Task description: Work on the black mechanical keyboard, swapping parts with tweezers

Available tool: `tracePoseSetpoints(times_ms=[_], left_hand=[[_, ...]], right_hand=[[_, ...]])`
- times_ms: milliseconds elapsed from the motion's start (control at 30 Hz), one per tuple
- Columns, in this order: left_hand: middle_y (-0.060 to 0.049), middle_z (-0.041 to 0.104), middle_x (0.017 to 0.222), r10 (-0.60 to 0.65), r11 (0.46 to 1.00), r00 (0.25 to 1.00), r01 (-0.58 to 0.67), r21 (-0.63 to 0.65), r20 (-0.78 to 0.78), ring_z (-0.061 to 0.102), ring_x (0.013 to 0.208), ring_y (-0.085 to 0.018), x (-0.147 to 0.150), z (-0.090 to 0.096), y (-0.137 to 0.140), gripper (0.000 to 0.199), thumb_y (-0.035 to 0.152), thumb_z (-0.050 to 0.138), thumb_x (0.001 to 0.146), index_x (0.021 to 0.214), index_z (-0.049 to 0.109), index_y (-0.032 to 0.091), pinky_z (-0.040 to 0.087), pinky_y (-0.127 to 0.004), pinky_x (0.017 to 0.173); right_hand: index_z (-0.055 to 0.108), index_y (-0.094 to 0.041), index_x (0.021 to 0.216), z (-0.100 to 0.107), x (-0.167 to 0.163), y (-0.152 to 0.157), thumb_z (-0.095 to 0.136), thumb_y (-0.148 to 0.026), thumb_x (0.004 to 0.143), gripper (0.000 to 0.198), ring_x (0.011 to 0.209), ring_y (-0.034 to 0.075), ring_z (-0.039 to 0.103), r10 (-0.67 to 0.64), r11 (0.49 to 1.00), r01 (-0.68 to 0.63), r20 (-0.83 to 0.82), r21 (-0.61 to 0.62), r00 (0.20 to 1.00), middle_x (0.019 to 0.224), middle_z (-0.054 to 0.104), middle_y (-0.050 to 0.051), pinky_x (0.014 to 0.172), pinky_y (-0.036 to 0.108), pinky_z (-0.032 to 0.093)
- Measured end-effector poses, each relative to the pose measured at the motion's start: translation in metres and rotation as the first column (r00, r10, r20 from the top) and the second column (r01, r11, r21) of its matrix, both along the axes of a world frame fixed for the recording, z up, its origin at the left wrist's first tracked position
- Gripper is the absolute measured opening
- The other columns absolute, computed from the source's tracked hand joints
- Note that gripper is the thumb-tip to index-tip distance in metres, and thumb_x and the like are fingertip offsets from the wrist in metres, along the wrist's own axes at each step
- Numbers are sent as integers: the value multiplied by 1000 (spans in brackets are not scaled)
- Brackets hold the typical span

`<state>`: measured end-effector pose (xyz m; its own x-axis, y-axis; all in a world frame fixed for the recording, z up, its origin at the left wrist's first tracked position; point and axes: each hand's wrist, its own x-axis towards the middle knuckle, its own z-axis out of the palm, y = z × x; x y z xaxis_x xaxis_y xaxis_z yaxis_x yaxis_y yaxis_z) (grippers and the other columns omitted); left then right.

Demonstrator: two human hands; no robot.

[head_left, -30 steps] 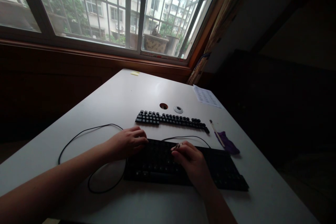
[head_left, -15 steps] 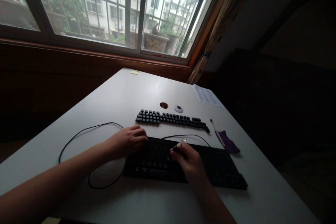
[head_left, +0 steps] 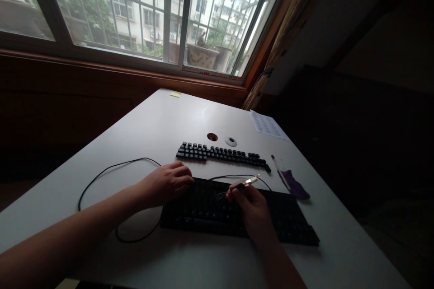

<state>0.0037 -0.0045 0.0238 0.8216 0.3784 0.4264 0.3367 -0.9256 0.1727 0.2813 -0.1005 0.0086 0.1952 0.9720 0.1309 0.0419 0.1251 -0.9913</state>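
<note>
A black keyboard (head_left: 285,216) lies before me, many of its keycaps off. At its upper left corner my left hand (head_left: 174,183) rests with curled fingers, holding the edge; the fingertips are partly hidden. My right hand (head_left: 249,201) pinches a keycap puller (head_left: 241,185) over the middle of the keyboard. Thin wires at the puller's lower end point left and down toward the keys, while its pale metal end sticks up to the right. Behind the keyboard, removed black keycaps (head_left: 224,153) stand in rows on the white table (head_left: 142,131).
A brush (head_left: 280,172) lies partly on a purple cloth (head_left: 294,184) at the right. The black cable (head_left: 98,174) loops at the left. Farther back are a round hole (head_left: 212,137), its grey cover (head_left: 231,142), printed paper (head_left: 267,124) and a yellow note (head_left: 175,95).
My right hand has shifted slightly right and turned the keycap puller, so its wires now point down-left toward the keys instead of upward. My left hand stays nearly still.
</note>
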Motion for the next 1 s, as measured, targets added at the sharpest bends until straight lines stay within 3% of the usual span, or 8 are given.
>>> tracePoseSetpoints(times_ms=[367,633,1000], left_hand=[[-7,67,107,-98,986,983,117,-119,154,60,95,-21,14,2,-25,34,32,61,95,127,56,21,53,-33,80],[-6,67,100,-120,964,970,165,-210,210,63,91,-19,18,-5,-25,27,30,65,93,119,62,23,51,-30,78],[-5,67,96,-133,952,963,190,-239,235,63,84,-17,17,-9,-22,21,31,66,93,111,64,20,52,-28,73]], right_hand=[[73,-21,88,17,-37,-3,75,-33,84,13,75,17,67,195,980,-193,-52,39,979,80,71,2,71,28,53],[73,-22,88,17,-38,-1,73,-28,86,6,78,17,67,248,968,-245,-48,54,968,83,71,1,72,27,52],[72,-20,87,20,-40,-2,74,-30,84,10,76,18,68,245,969,-245,-64,5,967,80,70,2,73,29,53]])
